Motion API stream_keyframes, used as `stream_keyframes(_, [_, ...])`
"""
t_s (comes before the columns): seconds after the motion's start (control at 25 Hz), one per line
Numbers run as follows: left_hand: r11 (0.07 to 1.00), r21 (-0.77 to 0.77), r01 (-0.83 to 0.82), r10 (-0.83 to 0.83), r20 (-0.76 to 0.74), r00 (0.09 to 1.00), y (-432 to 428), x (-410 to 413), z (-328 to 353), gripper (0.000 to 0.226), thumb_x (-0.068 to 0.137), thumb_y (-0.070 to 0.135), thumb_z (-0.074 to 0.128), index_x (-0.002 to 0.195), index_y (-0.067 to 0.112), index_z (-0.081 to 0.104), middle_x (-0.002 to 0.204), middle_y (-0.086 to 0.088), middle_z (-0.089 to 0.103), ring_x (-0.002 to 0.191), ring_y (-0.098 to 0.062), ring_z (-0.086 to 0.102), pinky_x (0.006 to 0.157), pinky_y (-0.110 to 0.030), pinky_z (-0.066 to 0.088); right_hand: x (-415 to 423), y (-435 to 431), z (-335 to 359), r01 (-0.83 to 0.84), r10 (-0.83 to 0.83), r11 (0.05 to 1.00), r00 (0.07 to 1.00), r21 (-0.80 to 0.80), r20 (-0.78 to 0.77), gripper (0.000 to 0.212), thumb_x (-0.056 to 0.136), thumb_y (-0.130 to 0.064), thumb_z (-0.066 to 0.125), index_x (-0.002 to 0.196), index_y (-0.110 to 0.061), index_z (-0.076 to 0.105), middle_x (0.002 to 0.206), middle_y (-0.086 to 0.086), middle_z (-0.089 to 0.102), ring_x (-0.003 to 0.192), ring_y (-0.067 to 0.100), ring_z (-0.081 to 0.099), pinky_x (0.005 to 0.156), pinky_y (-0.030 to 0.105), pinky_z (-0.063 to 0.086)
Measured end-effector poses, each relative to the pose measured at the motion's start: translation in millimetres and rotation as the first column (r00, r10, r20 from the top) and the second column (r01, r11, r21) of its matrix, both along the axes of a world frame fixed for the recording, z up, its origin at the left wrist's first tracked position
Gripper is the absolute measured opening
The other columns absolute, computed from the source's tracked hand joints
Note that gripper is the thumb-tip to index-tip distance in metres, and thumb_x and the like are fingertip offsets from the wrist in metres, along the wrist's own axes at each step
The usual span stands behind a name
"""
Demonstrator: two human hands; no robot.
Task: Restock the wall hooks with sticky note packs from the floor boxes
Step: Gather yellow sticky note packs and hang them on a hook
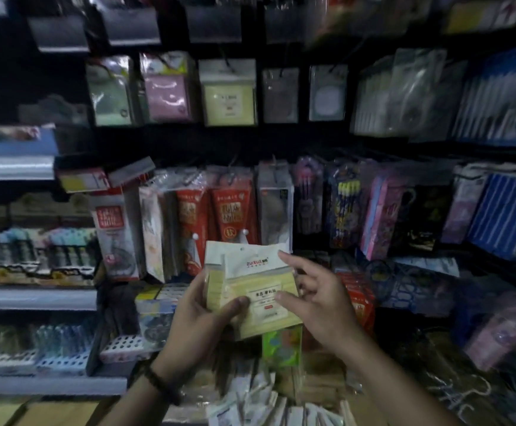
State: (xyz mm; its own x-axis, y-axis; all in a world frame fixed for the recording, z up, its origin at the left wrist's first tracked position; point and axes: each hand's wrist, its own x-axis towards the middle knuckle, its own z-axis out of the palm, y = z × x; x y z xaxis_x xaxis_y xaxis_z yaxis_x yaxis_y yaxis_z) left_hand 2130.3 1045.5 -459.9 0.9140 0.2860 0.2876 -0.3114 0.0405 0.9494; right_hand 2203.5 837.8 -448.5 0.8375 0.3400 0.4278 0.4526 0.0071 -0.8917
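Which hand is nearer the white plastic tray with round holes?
Left. The left hand, holding yellow sticky note packs, sits just right of the white holed tray; the right hand is farther right.

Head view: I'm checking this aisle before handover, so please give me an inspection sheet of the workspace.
Surface: no tabletop; loose white packets lie low in front.
Job's things: stack of yellow sticky note packs held up just below white-tipped wall hooks.
Clutter: green packet under the stack.
Grippers: left hand grips the stack; right hand touches the front pack with thumb and forefinger.
Cables: nothing seen.
Surroundings: dim light; hanging stationery packs above; pen shelves on the left.
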Motion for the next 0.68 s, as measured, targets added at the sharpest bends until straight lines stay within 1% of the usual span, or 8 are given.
stream_keyframes(0.08, [0.999,0.034,-0.017,0.015,0.056,0.998,2,-1,34,0.048,0.086,-0.003,0.081,0.126,0.018,0.067,0.116,-0.009,0.081,0.105,-0.032,0.079,0.069,-0.039,0.066,1,4,31,0.003,-0.005,1.000,0.999,0.029,0.051,0.062,0.088,-0.004,0.085,0.131,-0.046,0.069,0.114,-0.003,0.081,0.102,0.012,0.078,0.085,0.037,0.065])
stream_keyframes(0.16, [0.999,0.050,-0.020,0.016,0.092,0.996,4,-1,61,0.046,0.087,-0.003,0.081,0.125,0.016,0.066,0.113,-0.009,0.082,0.100,-0.030,0.080,0.063,-0.035,0.065,5,10,55,0.043,-0.046,0.999,0.993,0.029,0.107,0.062,0.088,-0.010,0.087,0.130,-0.052,0.069,0.131,-0.014,0.073,0.117,-0.002,0.067,0.096,0.033,0.062])
stream_keyframes(0.24, [0.996,0.078,-0.034,0.024,0.123,0.992,8,0,87,0.047,0.086,-0.001,0.082,0.126,0.016,0.065,0.113,-0.009,0.082,0.099,-0.029,0.081,0.064,-0.036,0.065,10,14,77,0.047,-0.050,0.999,0.987,0.020,0.154,0.061,0.091,-0.012,0.084,0.135,-0.052,0.067,0.139,-0.018,0.068,0.127,0.002,0.064,0.104,0.038,0.060])
stream_keyframes(0.32, [0.992,0.108,-0.066,0.049,0.150,0.988,15,3,110,0.049,0.083,0.001,0.085,0.125,0.015,0.065,0.114,-0.008,0.082,0.102,-0.029,0.080,0.073,-0.044,0.067,15,19,102,-0.002,-0.003,0.999,0.986,0.032,0.165,0.059,0.095,-0.004,0.078,0.138,-0.043,0.068,0.135,-0.015,0.071,0.121,0.007,0.070,0.099,0.043,0.063])
stream_keyframes(0.44, [0.994,0.080,-0.080,0.065,0.179,0.982,28,9,138,0.047,0.083,0.010,0.082,0.127,0.014,0.064,0.116,-0.009,0.081,0.104,-0.031,0.080,0.084,-0.053,0.065,21,29,137,-0.012,0.002,0.999,0.970,0.040,0.244,0.057,0.097,0.004,0.071,0.139,-0.034,0.069,0.133,-0.021,0.068,0.119,-0.008,0.066,0.095,0.025,0.061])
stream_keyframes(0.48, [0.995,0.066,-0.074,0.060,0.187,0.980,32,12,145,0.042,0.088,0.014,0.077,0.128,0.014,0.064,0.117,-0.009,0.080,0.103,-0.030,0.080,0.080,-0.053,0.066,26,33,146,-0.004,-0.011,0.998,0.966,0.060,0.257,0.057,0.097,0.006,0.070,0.139,-0.032,0.068,0.133,-0.019,0.069,0.117,-0.008,0.066,0.093,0.021,0.061])
stream_keyframes(0.56, [0.989,0.072,-0.131,0.112,0.219,0.969,43,16,159,0.029,0.097,0.017,0.070,0.126,0.016,0.066,0.115,-0.008,0.080,0.099,-0.029,0.081,0.072,-0.053,0.067,42,42,162,0.015,-0.044,0.993,0.966,0.114,0.255,0.057,0.098,0.008,0.069,0.141,-0.030,0.068,0.123,-0.012,0.077,0.109,0.003,0.074,0.088,0.029,0.064])
stream_keyframes(0.68, [0.951,0.116,-0.285,0.242,0.292,0.925,67,23,176,0.023,0.097,0.017,0.072,0.120,0.023,0.069,0.111,-0.003,0.081,0.093,-0.022,0.082,0.066,-0.045,0.068,64,54,188,0.019,-0.061,0.988,0.961,0.156,0.268,0.059,0.100,0.006,0.066,0.142,-0.035,0.066,0.117,-0.015,0.079,0.105,0.011,0.078,0.087,0.037,0.066])
